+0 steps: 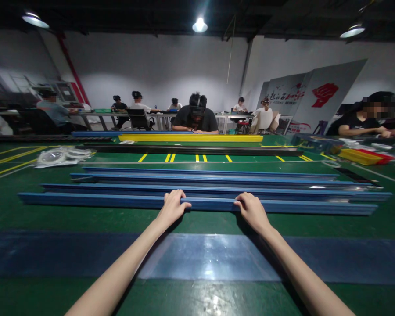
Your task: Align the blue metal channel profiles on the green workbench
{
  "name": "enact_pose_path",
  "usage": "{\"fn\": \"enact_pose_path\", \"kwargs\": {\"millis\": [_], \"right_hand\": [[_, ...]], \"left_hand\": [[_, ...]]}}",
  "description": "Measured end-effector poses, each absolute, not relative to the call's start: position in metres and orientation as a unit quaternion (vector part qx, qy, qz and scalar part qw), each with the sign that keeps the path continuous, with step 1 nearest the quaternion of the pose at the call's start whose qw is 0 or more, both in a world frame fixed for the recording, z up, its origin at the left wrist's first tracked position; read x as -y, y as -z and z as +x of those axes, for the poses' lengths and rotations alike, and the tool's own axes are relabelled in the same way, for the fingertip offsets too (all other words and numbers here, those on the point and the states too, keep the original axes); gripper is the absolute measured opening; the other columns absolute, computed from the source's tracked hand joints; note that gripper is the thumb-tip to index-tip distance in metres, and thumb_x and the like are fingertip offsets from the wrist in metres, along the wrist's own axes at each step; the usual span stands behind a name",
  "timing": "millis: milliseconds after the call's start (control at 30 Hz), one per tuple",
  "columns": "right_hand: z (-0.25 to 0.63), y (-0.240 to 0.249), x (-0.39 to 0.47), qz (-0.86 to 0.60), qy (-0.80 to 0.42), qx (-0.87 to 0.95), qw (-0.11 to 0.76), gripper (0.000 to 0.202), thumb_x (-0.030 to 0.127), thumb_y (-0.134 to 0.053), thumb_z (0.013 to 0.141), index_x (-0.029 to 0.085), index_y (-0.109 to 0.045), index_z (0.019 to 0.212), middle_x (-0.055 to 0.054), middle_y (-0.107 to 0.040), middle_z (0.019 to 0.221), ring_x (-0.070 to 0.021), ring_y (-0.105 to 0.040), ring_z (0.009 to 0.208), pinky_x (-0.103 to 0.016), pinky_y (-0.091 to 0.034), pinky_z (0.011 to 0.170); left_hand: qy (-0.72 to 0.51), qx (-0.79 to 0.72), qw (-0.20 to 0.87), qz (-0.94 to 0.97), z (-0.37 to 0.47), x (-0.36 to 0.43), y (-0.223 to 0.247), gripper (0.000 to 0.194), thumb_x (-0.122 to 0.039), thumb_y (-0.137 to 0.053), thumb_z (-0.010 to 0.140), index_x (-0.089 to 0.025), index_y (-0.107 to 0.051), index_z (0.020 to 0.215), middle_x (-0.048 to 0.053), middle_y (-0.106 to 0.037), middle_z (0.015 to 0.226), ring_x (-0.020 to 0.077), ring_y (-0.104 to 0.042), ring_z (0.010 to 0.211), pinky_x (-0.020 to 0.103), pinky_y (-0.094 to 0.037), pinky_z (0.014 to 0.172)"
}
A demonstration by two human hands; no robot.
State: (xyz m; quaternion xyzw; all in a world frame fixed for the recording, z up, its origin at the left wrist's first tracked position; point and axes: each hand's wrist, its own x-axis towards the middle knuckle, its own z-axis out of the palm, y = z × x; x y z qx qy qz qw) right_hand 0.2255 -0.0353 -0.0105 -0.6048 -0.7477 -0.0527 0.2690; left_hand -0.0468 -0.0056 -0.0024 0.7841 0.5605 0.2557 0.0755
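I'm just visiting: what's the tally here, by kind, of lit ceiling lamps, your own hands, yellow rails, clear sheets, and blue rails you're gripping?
Lit ceiling lamps: 3
Own hands, left hand and right hand: 2
Yellow rail: 1
Clear sheet: 1
Gripped blue rail: 1
Total: 8

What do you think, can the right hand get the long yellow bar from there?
Probably not without stretching: the right hand is on the nearest blue rail, with other blue rails and a black bar before the yellow bar.
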Motion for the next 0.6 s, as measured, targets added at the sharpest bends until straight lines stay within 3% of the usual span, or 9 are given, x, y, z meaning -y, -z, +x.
{"fn": "enact_pose_path", "kwargs": {"millis": [300,433,600], "right_hand": [[0.196,0.005,0.020,-0.611,0.016,0.759,0.225,0.013,0.024,-0.046,0.083,0.019,-0.059,0.080,-0.005,-0.062,0.086,-0.0193,-0.054,0.085,-0.029,-0.037,0.071],[0.179,0.001,0.025,-0.568,-0.008,0.795,0.212,0.019,0.026,-0.048,0.083,0.018,-0.058,0.095,-0.008,-0.060,0.095,-0.0206,-0.053,0.092,-0.031,-0.038,0.078],[0.188,-0.005,0.037,-0.509,-0.064,0.820,0.254,0.036,0.025,-0.050,0.081,0.018,-0.049,0.116,-0.009,-0.053,0.112,-0.0179,-0.049,0.104,-0.029,-0.037,0.088]], "left_hand": [[-0.231,-0.595,0.065,0.767,-0.072,-0.007,-0.003,0.019,-0.027,-0.060,0.069,-0.019,-0.044,0.067,0.003,-0.061,0.083,0.0214,-0.054,0.088,0.032,-0.033,0.076],[-0.224,-0.623,0.053,0.748,-0.094,-0.007,-0.006,0.020,-0.030,-0.061,0.068,-0.020,-0.044,0.064,0.003,-0.061,0.080,0.0212,-0.056,0.085,0.030,-0.036,0.073],[-0.207,-0.620,0.023,0.756,-0.114,-0.002,-0.007,0.020,-0.035,-0.059,0.068,-0.021,-0.045,0.065,0.002,-0.061,0.079,0.0216,-0.055,0.085,0.028,-0.038,0.069]]}}
